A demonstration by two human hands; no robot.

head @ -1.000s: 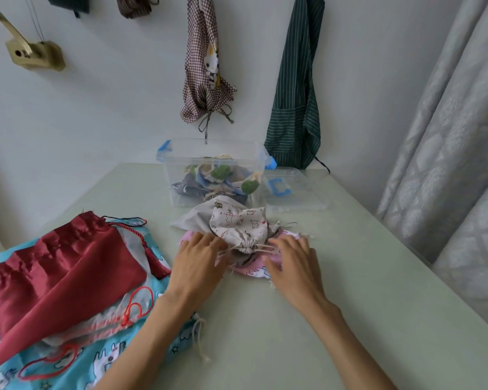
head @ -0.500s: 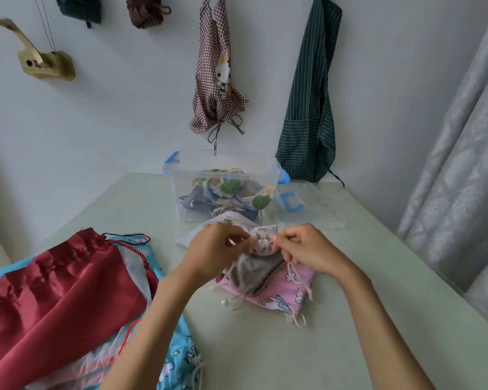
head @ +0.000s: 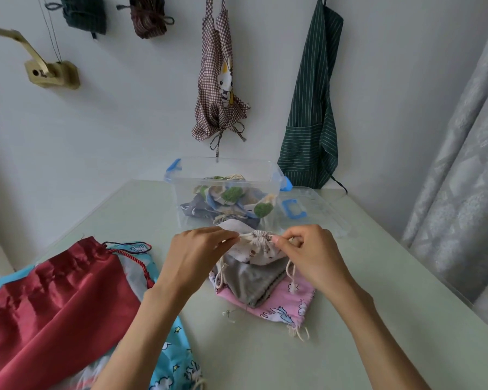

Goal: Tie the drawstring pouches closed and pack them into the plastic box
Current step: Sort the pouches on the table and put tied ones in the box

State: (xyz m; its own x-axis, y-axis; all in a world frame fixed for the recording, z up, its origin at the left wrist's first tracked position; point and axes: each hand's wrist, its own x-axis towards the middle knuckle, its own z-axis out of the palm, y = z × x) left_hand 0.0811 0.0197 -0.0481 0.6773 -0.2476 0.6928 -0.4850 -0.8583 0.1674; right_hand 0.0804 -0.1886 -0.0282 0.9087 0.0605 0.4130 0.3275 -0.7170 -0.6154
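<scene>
left hand (head: 193, 258) pinches cord at the gathered neck of small cream printed drawstring pouch (head: 258, 247) | right hand (head: 312, 256) pinches cord opposite | pouch raised above grey pouch (head: 252, 280) and pink cloud-print pouch (head: 282, 304) | clear plastic box (head: 226, 192) just behind, holding pouches

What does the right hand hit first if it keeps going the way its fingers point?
The right hand points left, so it would first press into the cinched neck of the white printed pouch, then probably the left hand just beyond.
</scene>
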